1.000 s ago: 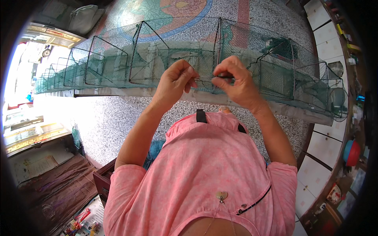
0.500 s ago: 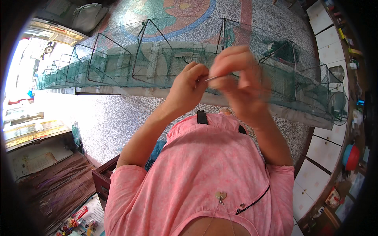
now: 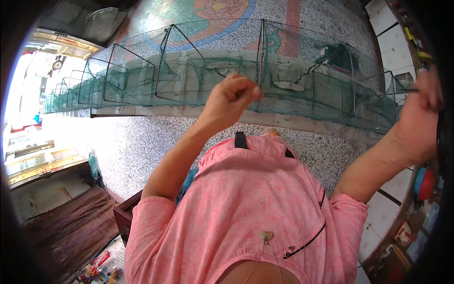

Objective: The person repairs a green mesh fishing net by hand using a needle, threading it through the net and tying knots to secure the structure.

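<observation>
A long green mesh net trap (image 3: 184, 78) with dark frames stretches across in front of me. My left hand (image 3: 230, 102) is closed in a pinch at its near side, thumb against forefinger; what lies between them is too small to make out. Far out to the right, my right hand (image 3: 418, 116) is raised near the trap's right end. Its fingers are blurred but look pinched together. A thin, dark, needle-like tool (image 3: 410, 90) sticks out from them. No thread between the two hands can be made out.
A pale bench (image 3: 175, 110) runs beneath the net. White cabinets (image 3: 395, 182) stand along the right, with a red and blue bowl (image 3: 425, 183) beyond. At lower left are a dark brown surface (image 3: 71, 227) and a dark red wooden piece (image 3: 124, 213). Below is speckled floor (image 3: 142, 151).
My right hand has swung away from the left hand, far out to the right, carrying the thin tool. My left hand stays nearly in place, still pinched.
</observation>
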Motion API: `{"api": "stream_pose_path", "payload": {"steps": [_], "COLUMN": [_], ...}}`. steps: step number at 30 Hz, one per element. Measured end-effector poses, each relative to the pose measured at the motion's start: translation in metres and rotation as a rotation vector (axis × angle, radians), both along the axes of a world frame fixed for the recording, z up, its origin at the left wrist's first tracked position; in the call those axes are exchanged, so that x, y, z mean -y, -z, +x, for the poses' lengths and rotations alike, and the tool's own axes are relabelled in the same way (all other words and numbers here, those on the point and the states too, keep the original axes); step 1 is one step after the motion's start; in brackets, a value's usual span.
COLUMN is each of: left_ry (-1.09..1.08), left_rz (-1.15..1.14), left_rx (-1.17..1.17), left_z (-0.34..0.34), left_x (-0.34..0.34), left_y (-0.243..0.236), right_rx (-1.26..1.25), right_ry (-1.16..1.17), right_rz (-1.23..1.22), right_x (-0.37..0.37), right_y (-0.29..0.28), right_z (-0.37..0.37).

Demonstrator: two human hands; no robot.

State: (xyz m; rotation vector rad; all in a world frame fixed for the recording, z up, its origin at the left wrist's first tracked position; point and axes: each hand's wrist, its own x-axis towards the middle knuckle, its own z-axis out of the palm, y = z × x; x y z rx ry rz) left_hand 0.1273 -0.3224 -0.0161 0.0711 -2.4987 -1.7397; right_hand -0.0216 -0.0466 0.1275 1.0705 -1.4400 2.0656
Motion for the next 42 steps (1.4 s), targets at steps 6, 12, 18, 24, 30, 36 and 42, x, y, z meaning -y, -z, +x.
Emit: {"api": "stream_pose_path", "payload": {"steps": [6, 12, 18, 24, 30, 36, 42], "left_ry": [-0.123, -0.176, -0.113, -0.124, -0.150, -0.230, -0.197], "left_rz": [0.339, 0.559, 0.375, 0.108, 0.186, 0.391, 0.440], "left_rx": [0.009, 0.108, 0.110, 0.132, 0.136, 0.172, 0.146], "left_z": [-0.002, -0.009, -0.011, -0.011, -0.011, -0.012, -0.009], "left_x": [0.020, 0.018, 0.015, 0.010, 0.015, 0.027, 0.022], "left_y": [-0.014, -0.017, -0.013, -0.009, -0.004, 0.000, -0.004], "right_rx": [-0.140, 0.041, 0.120, 0.277, 0.387, 0.278, 0.038], "right_ry": [-0.037, -0.022, -0.002, -0.089, -0.155, -0.218, -0.015], "right_rz": [0.871, 1.067, 1.049, 0.971, 0.848, 0.735, 0.769], "right_x": [0.080, 0.091, 0.097, 0.103, 0.112, 0.134, 0.142], "right_y": [0.054, 0.119, 0.141, 0.148, 0.153, 0.153, 0.156], "right_z": [0.029, 0.033, 0.032, 0.035, 0.042, 0.053, 0.056]}}
